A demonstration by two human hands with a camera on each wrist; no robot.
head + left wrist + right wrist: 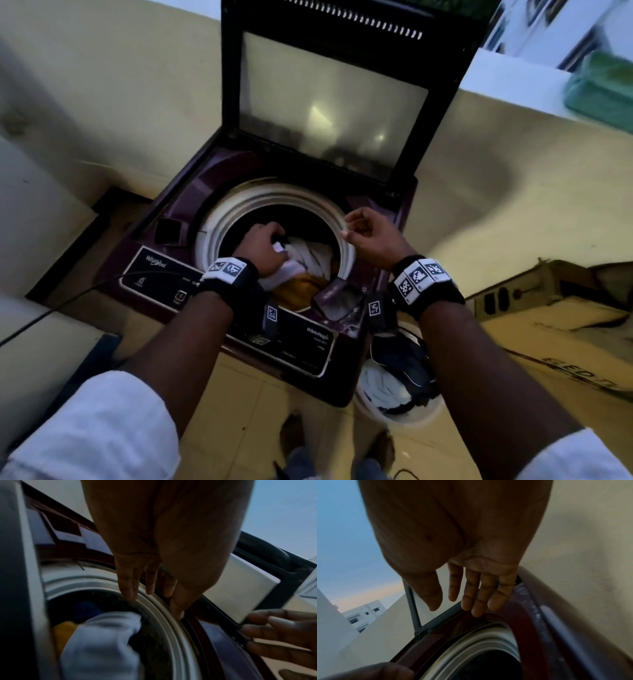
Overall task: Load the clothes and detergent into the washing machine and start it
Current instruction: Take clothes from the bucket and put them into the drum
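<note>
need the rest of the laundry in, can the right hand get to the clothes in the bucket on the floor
Probably yes. The right hand hangs open and empty over the drum rim, and the bucket of clothes sits uncovered below that arm, beside the washing machine.

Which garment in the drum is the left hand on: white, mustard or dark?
The white cloth. The left hand rests on it at the drum's near-left side. The mustard garment lies nearer the front rim, untouched.
</note>
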